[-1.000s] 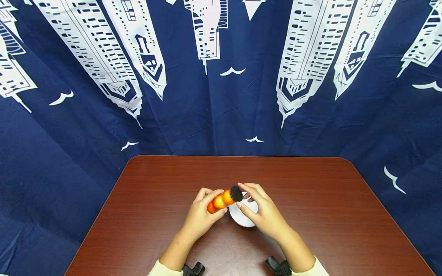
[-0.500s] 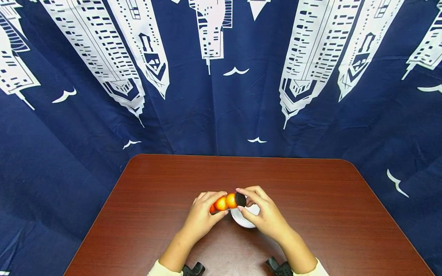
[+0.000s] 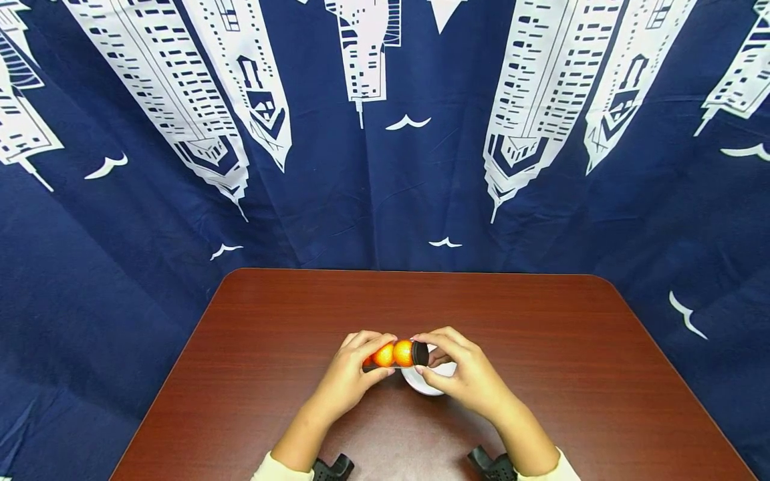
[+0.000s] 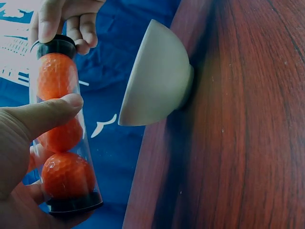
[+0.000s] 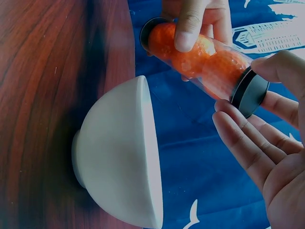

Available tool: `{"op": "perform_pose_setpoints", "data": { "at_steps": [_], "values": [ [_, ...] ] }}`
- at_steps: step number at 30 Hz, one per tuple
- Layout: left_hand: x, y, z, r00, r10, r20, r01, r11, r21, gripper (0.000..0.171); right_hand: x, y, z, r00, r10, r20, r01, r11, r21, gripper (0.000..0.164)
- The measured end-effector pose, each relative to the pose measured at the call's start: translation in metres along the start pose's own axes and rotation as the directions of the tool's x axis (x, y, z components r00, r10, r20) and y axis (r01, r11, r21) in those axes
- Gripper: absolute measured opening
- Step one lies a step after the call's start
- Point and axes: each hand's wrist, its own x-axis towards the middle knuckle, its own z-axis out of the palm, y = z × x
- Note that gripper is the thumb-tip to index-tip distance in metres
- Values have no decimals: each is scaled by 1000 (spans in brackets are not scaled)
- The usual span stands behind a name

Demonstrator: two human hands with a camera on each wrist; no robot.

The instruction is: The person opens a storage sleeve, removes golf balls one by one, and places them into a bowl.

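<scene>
The left hand (image 3: pixel 351 374) is clamped round a clear tube (image 4: pixel 82 149), held sideways above the tabletop (image 3: pixel 301 321), and the right hand (image 3: pixel 468 377) pinches its black cap (image 5: pixel 250 93). Working the cap probably calls for a steady, level tube, lest the 3 orange balls (image 4: pixel 69 176) inside roll out. The white bowl (image 5: pixel 114 157) stands beneath, its inside partly hidden.

Head view faces forward-down; close wrist views share the tube (image 4: pixel 64 139).
</scene>
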Motion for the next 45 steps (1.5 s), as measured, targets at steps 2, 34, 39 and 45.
{"op": "perform_pose_setpoints", "data": {
  "at_steps": [2,34,39,45],
  "values": [
    [0,0,-1,1000,1,3,-1,1000,-5,50,0,0,0,1000,6,4,-6,1000,12,47],
    [0,-3,1,999,13,40,-12,999,-37,49,-2,6,-4,994,100,50,-106,986,128,43],
    [0,-3,0,1000,2,26,0,997,-73,49,-2,5,-5,995,82,48,-88,986,139,46],
    [1,-2,1,1000,-21,19,23,994,-111,50,0,3,-5,997,79,18,-81,986,147,47]
  ]
}}
